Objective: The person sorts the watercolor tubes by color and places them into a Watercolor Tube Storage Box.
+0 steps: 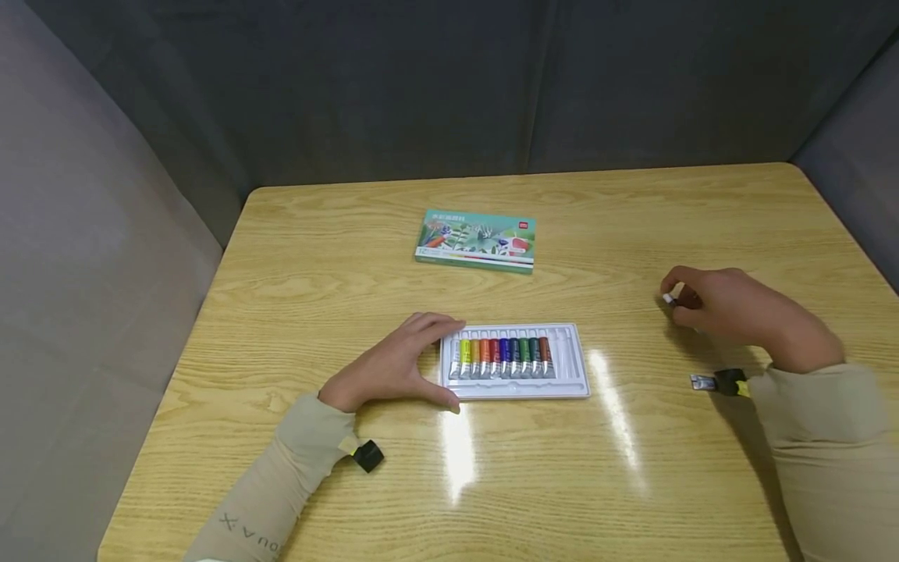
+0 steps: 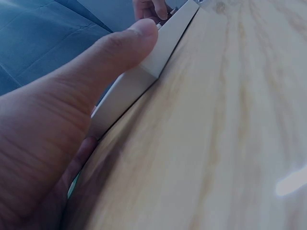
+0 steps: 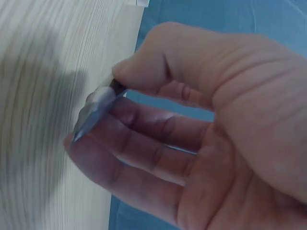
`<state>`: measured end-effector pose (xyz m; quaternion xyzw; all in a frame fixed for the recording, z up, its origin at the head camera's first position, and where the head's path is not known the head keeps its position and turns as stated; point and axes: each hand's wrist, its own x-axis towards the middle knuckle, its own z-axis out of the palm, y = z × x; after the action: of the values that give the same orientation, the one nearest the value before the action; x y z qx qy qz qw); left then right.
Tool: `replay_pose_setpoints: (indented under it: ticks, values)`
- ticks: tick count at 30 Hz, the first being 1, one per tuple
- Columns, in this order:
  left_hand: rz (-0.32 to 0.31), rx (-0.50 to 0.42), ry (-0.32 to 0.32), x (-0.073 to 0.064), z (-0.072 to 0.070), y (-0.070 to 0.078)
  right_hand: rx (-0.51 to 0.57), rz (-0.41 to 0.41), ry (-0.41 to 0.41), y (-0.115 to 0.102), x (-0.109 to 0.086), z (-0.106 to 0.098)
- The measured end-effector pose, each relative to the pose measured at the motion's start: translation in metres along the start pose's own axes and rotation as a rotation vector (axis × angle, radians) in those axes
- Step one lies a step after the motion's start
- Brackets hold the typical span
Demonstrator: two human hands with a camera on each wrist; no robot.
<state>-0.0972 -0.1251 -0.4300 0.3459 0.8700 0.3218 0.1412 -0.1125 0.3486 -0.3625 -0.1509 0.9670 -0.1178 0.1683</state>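
Observation:
A white plastic tray (image 1: 572,389) lies on the table with a row of small colored paint tubes (image 1: 505,359) in it. The slots at its right end hold no tube. My left hand (image 1: 403,363) grips the tray's left end, thumb at the front side and fingers at the back corner. The thumb (image 2: 122,48) overlaps the tray's side wall in the left wrist view. Out to the right, my right hand (image 1: 737,308) pinches a paint tube (image 3: 98,108) between thumb and fingertips, close over the table. Its white cap shows in the head view.
A green printed paint box (image 1: 476,240) lies behind the tray. Next to the right wrist's black camera (image 1: 730,382), a small silvery piece (image 1: 703,382) shows on the table. Dark cloth (image 1: 393,94) hangs beyond the wooden table's (image 1: 316,250) back edge.

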Motion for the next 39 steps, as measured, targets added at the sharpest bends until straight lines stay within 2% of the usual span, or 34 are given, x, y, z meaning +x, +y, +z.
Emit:
replay_pose_setpoints:
  ticks: [9, 29, 32, 39]
  values:
    - [-0.008, -0.013, -0.009, 0.0, -0.001, 0.0, 0.028, -0.019, 0.034, -0.021, 0.0, 0.0]
    - [-0.011, -0.027, -0.018, 0.0, -0.002, 0.001, 0.113, -0.142, 0.149, -0.074, 0.007, 0.016]
    - [-0.015, -0.023, -0.016, 0.0, -0.001, 0.001, 0.143, -0.131, 0.149, -0.082, 0.009, 0.019]
    - [-0.021, -0.02, -0.017, 0.0, -0.001, 0.0, 0.245, -0.05, 0.142, -0.103, 0.012, 0.027]
